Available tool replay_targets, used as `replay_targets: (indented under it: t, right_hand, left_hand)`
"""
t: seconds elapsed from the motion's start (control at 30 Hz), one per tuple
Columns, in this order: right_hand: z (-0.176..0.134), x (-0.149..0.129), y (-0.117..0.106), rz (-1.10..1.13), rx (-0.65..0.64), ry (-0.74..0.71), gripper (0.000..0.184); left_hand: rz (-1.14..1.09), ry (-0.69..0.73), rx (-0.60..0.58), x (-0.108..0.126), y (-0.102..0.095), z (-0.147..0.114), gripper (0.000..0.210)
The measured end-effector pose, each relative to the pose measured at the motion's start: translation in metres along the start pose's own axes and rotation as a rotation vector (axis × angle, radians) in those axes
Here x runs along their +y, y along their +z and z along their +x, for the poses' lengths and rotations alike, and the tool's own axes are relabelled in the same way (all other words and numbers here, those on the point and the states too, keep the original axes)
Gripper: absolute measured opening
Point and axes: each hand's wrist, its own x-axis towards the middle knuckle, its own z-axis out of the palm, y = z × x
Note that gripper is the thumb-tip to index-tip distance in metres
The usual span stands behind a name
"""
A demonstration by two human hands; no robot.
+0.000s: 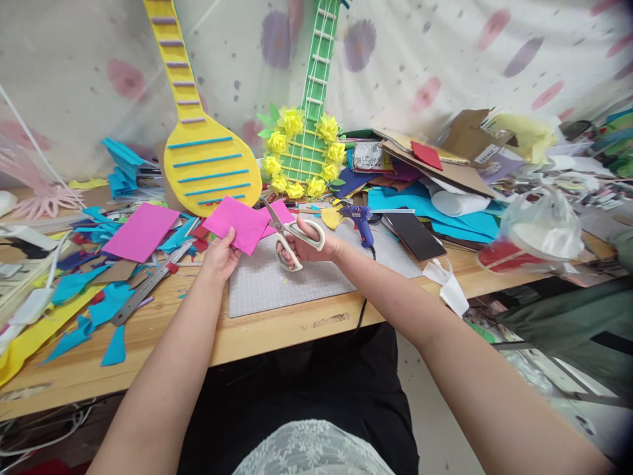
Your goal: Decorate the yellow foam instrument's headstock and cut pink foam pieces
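Observation:
My left hand (222, 256) pinches a sheet of magenta paper (238, 223) by its lower edge, holding it above the grey cutting mat (257, 290). My right hand (306, 243) has its fingers through the handles of a pair of white-handled scissors (295, 232). The blades point up and left, at the right part of the paper. Another magenta piece (281, 214) shows just behind the blades; whether it is joined to the sheet I cannot tell. To the left, a separate magenta sheet (142, 232) lies on the scraps.
A yellow guitar-shaped craft (212, 165) and a green one (309, 142) with yellow flowers lean at the back. A blue glue gun (362, 221), a phone (415, 234) and a bagged tub (524, 244) stand rightward. Blue scraps (111, 303) and a metal ruler (148, 285) lie left.

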Motion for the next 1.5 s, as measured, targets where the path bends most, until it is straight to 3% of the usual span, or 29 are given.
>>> replay_targets:
  t: [0.27, 0.6, 1.3, 1.5]
  right_hand:
    - [-0.004, 0.001, 0.001, -0.013, -0.007, -0.051, 0.072]
    - [0.005, 0.009, -0.014, 0.000, -0.142, -0.157, 0.068]
    - [-0.003, 0.009, -0.021, -0.082, -0.073, -0.222, 0.051]
    - [-0.017, 0.004, -0.028, -0.073, -0.174, -0.189, 0.066]
  left_hand:
    - [-0.030, -0.006, -0.012, -0.001, 0.001, 0.000, 0.024]
    - [-0.056, -0.008, -0.011, -0.001, 0.002, 0.002, 0.022]
    - [-0.032, 0.007, -0.011, 0.001, 0.001, 0.001, 0.019]
    - [-0.025, 0.006, 0.001, 0.003, 0.002, -0.001, 0.019]
